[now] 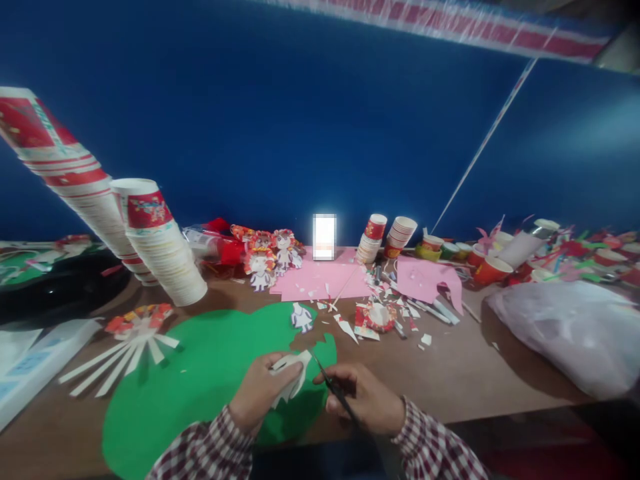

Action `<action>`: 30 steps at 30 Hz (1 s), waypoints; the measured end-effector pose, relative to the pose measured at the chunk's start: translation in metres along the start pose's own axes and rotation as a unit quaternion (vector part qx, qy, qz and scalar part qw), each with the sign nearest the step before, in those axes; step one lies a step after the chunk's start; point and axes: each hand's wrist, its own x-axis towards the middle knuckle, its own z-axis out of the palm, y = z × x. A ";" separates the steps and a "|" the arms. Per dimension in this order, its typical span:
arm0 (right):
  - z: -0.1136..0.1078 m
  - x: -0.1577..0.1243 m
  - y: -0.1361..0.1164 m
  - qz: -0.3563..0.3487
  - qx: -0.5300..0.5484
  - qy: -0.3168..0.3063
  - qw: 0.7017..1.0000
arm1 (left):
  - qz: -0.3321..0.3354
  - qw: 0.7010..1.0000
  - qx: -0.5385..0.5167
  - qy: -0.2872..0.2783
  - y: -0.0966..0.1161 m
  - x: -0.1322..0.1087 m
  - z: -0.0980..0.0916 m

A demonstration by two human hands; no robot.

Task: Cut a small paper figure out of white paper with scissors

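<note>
My left hand [261,390] pinches a white paper piece [299,379] with strips hanging from it, above the green sheet [200,373]. In my right hand [367,402] are dark scissors [334,387]; their tips reach the upper right edge of the white paper. Just beyond my hands lies a small white paper figure [301,318] with a dark outline, at the green sheet's far edge. A red and white cut cup piece [375,318] rests past my right hand.
Tall paper cup stacks [163,247] lean at the left, near a fanned cut cup [140,333]. Finished paper figures [263,267] stand behind. Pink sheets [325,279], paper scraps and pens lie mid-table. A plastic bag [565,327] and several cups [493,270] occupy the right.
</note>
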 end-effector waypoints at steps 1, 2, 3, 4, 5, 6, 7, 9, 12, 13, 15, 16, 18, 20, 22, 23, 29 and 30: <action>0.000 0.000 0.000 0.004 -0.003 0.004 1.000 | -0.001 1.000 0.005 -0.001 0.000 0.001 0.001; -0.001 0.000 -0.001 0.007 -0.006 0.005 1.000 | -0.001 1.000 0.008 -0.004 -0.001 0.001 0.001; -0.002 -0.001 0.000 0.007 -0.009 0.008 1.000 | -0.001 1.000 0.010 -0.004 -0.001 0.001 0.002; -0.002 -0.001 0.000 0.008 -0.012 0.008 1.000 | 0.000 1.000 0.013 -0.004 -0.001 0.001 0.002; -0.003 -0.001 0.001 0.007 -0.013 0.007 1.000 | 0.000 1.000 0.016 -0.004 0.000 0.001 0.002; -0.003 -0.001 0.001 0.006 -0.013 0.003 1.000 | 0.000 1.000 0.018 -0.003 0.000 0.000 0.002; -0.004 -0.001 0.002 0.005 -0.011 -0.003 1.000 | -0.001 1.000 0.021 -0.004 0.000 0.000 0.002; -0.004 0.000 0.002 0.000 -0.013 -0.013 1.000 | -0.001 1.000 0.024 -0.006 -0.001 0.000 0.001; -0.004 0.000 0.001 -0.012 -0.027 -0.010 1.000 | 0.001 1.000 0.023 -0.012 -0.003 0.001 0.002; -0.004 0.000 0.001 -0.014 -0.032 -0.007 0.999 | 0.002 1.000 0.025 -0.013 -0.003 0.001 0.002; -0.004 0.000 0.001 -0.011 -0.038 -0.004 0.999 | 0.004 0.999 0.030 -0.014 -0.003 0.002 0.002; -0.004 0.000 0.001 -0.009 -0.039 -0.005 0.999 | 0.004 0.999 0.031 -0.014 -0.003 0.002 0.003; -0.004 0.001 0.000 -0.003 -0.036 -0.002 0.999 | 0.005 1.000 0.027 -0.013 -0.002 0.002 0.003; -0.004 0.001 -0.001 -0.001 -0.036 0.001 0.999 | 0.005 1.000 0.023 -0.011 -0.002 0.002 0.004; -0.004 0.001 -0.003 -0.005 -0.044 0.003 0.999 | 0.008 1.000 0.022 -0.008 -0.002 0.002 0.003; -0.004 0.001 -0.004 -0.008 -0.051 0.004 0.999 | 0.010 1.000 0.024 -0.009 -0.002 0.002 0.003; -0.004 0.001 -0.005 -0.022 -0.067 0.002 0.998 | 0.012 0.999 0.038 -0.011 -0.003 0.002 0.003; -0.005 0.000 -0.005 -0.021 -0.067 0.001 0.998 | 0.011 0.999 0.037 -0.010 -0.003 0.003 0.003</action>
